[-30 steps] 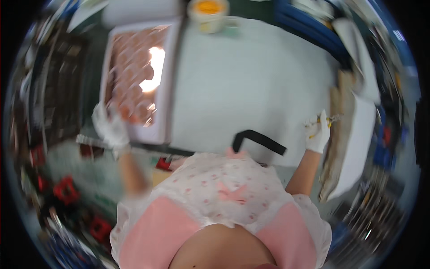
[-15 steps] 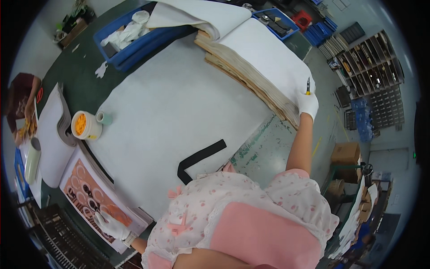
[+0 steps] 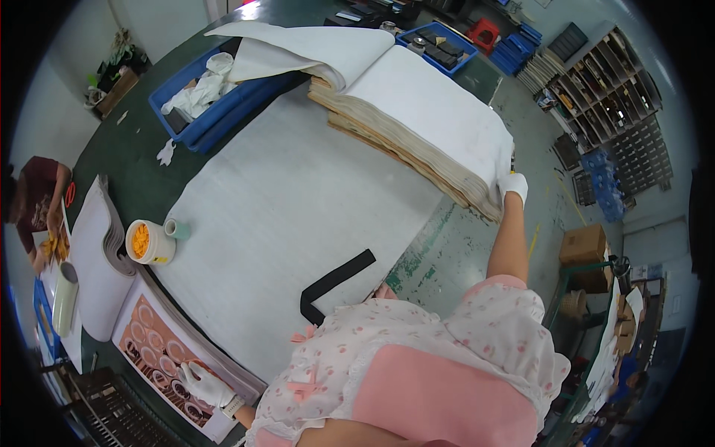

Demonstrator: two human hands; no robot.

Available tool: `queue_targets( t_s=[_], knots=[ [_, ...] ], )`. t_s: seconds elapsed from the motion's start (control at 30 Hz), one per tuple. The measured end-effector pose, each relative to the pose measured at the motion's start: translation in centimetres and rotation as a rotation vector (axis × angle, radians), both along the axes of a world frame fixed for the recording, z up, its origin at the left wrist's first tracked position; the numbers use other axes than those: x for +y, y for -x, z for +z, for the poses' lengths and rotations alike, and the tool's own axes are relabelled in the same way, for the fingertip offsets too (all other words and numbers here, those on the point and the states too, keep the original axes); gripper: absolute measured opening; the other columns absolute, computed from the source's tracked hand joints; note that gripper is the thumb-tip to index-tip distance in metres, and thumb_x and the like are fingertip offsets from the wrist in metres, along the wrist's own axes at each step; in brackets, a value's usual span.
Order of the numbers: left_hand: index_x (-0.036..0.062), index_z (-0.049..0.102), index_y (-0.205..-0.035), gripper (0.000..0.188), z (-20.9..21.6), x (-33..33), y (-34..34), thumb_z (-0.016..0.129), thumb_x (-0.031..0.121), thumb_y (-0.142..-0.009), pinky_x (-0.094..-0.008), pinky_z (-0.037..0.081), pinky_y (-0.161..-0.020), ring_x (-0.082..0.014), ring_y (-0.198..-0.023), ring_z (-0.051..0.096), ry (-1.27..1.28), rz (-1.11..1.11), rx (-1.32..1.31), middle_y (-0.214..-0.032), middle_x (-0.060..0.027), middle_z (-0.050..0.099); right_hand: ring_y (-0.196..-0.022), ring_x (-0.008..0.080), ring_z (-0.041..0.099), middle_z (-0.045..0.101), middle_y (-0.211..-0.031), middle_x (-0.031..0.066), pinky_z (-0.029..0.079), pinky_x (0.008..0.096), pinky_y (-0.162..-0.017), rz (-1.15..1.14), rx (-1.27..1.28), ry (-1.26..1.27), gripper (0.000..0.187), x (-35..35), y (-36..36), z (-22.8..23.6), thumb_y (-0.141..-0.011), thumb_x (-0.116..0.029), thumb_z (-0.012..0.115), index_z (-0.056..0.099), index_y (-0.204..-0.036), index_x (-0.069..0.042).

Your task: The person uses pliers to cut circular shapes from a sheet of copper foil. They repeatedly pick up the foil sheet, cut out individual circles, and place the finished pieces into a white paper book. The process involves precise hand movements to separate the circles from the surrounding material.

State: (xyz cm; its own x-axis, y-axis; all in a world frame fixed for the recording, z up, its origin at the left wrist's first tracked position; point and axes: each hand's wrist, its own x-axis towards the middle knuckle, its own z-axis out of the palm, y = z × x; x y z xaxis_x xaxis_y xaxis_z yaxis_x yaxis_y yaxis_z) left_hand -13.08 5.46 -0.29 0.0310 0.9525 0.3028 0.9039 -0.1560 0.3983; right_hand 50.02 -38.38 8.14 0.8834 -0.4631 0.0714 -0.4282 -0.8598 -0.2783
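Observation:
My left hand [image 3: 205, 384], in a white glove, lies on a stack of printed sheets [image 3: 153, 339] with round pictures on a brown-orange ground. Its fingers are stretched out and grip nothing. My right hand [image 3: 513, 186], also gloved, is at the near right corner of a thick stack of large white sheets [image 3: 447, 100] with browned edges. In its closed fingers is a slim pointed tool [image 3: 512, 170] with a yellow part, now mostly hidden by the glove and the paper. A black L-shaped strip [image 3: 339, 277] lies on the white-covered table [image 3: 298, 201] in front of me.
A white tub of orange pieces [image 3: 151, 243] and a pale green roll [image 3: 177, 229] stand at left. Farther back are a blue bin with white cloths [image 3: 197, 100] and a blue tray of dark blocks [image 3: 438, 46]. Another person [image 3: 41, 201] works at far left.
My view has shifted, so the scene sits lower. The tool in my right hand showed plainly above the fingers before; now little of it shows. My left hand remains on the printed sheets.

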Motion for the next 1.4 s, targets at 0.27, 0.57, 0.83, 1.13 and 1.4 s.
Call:
queue_targets(
  t_s=[0.27,0.57,0.83,1.13,1.4],
  knots=[
    [-0.0051,0.061,-0.108,0.028,-0.7,-0.7,-0.3,0.054,0.016,-0.092,-0.0389,0.043,-0.094,-0.0352,-0.109,0.054,-0.046,0.016,0.075,-0.119,-0.0238,0.056,-0.056,0.0203,0.058,0.06,-0.062,0.0093,0.047,0.0377,-0.053,0.31,-0.331,-0.409,0.015,3.0,-8.0,8.1,-0.067,-0.014,0.062,0.063,-0.065,0.001],
    [-0.0037,0.061,-0.11,0.028,-0.9,-0.8,-0.3,0.052,0.016,-0.093,-0.0401,0.04,-0.099,-0.0351,-0.116,0.05,0.006,0.03,0.053,-0.123,-0.0229,0.054,-0.087,0.0309,0.065,0.067,-0.096,0.0171,0.051,0.0384,-0.076,0.513,-0.301,-0.359,0.053,22.4,-9.6,12.4,-0.063,-0.018,0.066,0.058,-0.113,-0.001],
    [-0.0035,0.062,-0.108,0.026,-0.2,-1.0,-0.9,0.052,0.015,-0.092,-0.0409,0.039,-0.099,-0.0346,-0.116,0.05,0.029,0.042,0.05,-0.122,-0.0214,0.056,-0.097,0.035,0.062,0.065,-0.101,0.0225,0.049,0.0371,-0.084,0.508,-0.299,-0.082,0.035,22.1,-9.5,14.3,-0.068,-0.023,0.059,0.067,-0.094,-0.002],
    [-0.0027,0.062,-0.105,0.022,-0.5,-0.7,-0.7,0.054,0.012,-0.091,-0.0413,0.041,-0.096,-0.0354,-0.114,0.051,-0.015,0.015,0.042,-0.12,-0.0222,0.056,-0.104,0.0352,0.06,0.062,-0.109,0.0204,0.048,0.0394,-0.088,0.479,-0.135,0.245,0.036,15.8,-7.0,16.7,-0.071,-0.022,0.058,0.067,-0.102,-0.005],
    [-0.0035,0.062,-0.103,0.021,-0.2,-0.7,-0.8,0.054,0.012,-0.091,-0.0417,0.041,-0.096,-0.036,-0.113,0.052,-0.018,-0.02,0.059,-0.119,-0.0231,0.057,-0.109,0.0356,0.057,0.06,-0.116,0.0194,0.046,0.0395,-0.092,0.344,0.091,0.55,0.036,7.4,-8.2,19.6,-0.077,-0.018,0.054,0.064,-0.109,-0.004]
  ],
)
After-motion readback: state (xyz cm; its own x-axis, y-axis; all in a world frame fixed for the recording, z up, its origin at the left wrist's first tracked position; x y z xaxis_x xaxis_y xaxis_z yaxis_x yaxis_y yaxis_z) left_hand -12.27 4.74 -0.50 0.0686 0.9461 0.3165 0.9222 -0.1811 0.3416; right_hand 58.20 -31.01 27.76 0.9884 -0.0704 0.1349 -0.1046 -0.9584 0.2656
